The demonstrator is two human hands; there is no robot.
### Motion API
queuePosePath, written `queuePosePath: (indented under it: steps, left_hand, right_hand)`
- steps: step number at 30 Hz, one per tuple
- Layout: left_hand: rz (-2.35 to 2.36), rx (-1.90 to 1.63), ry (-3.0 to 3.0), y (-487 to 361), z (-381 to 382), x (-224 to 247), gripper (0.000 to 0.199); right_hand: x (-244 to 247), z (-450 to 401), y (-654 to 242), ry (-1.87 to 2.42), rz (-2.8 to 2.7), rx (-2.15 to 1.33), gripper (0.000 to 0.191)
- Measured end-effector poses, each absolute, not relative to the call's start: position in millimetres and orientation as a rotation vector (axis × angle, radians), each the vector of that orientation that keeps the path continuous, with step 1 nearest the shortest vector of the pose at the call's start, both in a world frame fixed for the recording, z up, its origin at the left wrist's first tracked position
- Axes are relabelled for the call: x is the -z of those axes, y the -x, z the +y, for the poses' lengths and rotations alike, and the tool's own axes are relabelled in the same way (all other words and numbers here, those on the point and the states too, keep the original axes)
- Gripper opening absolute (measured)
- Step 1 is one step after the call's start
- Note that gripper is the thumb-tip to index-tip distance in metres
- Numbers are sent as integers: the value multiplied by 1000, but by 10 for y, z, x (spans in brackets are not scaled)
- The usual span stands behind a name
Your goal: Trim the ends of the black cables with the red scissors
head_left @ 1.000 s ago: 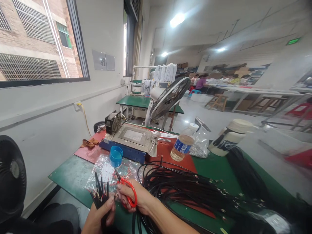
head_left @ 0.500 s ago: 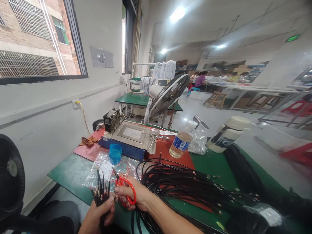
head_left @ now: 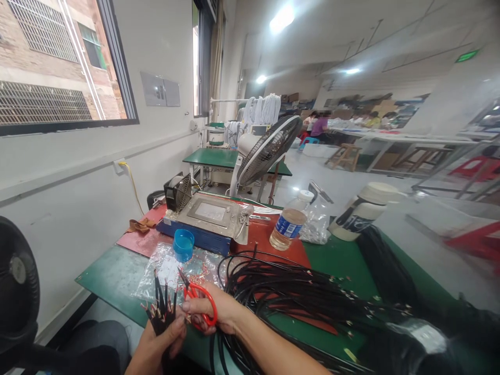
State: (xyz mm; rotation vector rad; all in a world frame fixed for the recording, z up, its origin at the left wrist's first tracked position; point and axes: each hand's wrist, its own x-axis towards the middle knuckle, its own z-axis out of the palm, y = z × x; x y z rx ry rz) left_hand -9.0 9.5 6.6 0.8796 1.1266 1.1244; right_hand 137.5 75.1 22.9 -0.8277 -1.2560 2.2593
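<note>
My left hand (head_left: 166,338) is closed round a bunch of black cables (head_left: 159,307), whose stripped ends with thin coloured wires point upward. Red-handled scissors (head_left: 209,302) sit in my right hand (head_left: 207,310), fingers wrapped about the loops and blades pointing up and left. The fingertips of both hands nearly meet beside the cable ends; whether they touch is hidden. Just beyond, a clear plastic bag (head_left: 150,273) lies flat under small reddish scraps. A large heap of black cables (head_left: 281,284) spreads to the right of my right forearm.
Behind the bag stand a blue cup (head_left: 183,246) and a blue-sided metal heating unit (head_left: 195,234) with a small fan (head_left: 177,191). A bottle of liquid (head_left: 288,224) and a white jug (head_left: 361,211) stand farther right. A black fan (head_left: 15,276) is at left.
The view has shifted slightly. Both hands stay close together, still holding the cables and the scissors, with only slight finger movement.
</note>
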Motion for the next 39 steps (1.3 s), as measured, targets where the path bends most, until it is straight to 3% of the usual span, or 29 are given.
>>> queuePosePath:
  steps: [9, 21, 39]
  left_hand:
    - [1082, -1211, -838, 156, 189, 103, 41]
    - [1058, -1238, -815, 172, 209, 176, 41]
    - [1175, -1322, -689, 56, 123, -29, 37]
  right_hand:
    - [-220, 739, -1341, 846, -1180, -2194, 52]
    - [-243, 717, -1328, 910, -1230, -2160, 51]
    - [-161, 718, -1310, 850, -1159, -2144, 49]
